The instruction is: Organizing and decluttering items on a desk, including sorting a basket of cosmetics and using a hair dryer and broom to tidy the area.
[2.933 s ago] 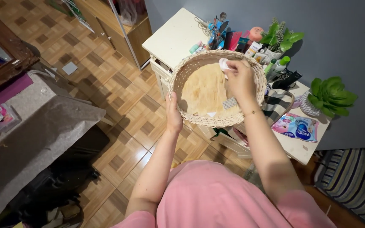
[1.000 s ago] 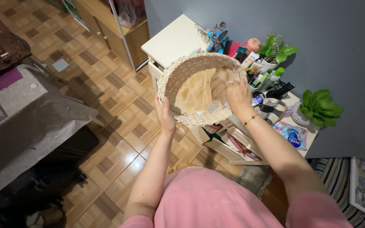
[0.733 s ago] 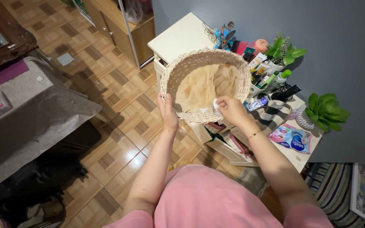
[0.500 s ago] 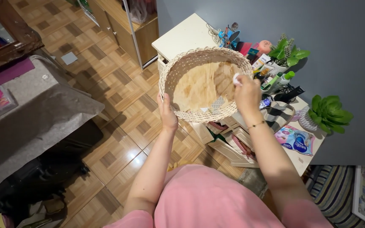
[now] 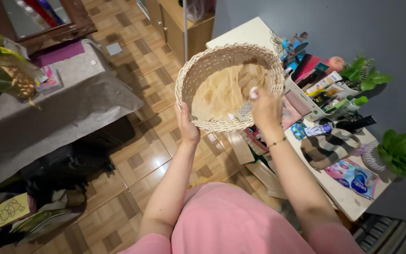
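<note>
Round pale woven wicker basket — light, stiff, openwork; left hand clamps its near rim, right hand pinches a small white cloth inside — rim grips best.

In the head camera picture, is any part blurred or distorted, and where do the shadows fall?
Head view: the round pale woven wicker basket is fairly sharp; the right hand with its small white cloth is slightly soft; the left hand is clear. The wide lens bends the grey cloth-covered table at the edge. A soft shadow lies inside the basket; no strong glare.
</note>
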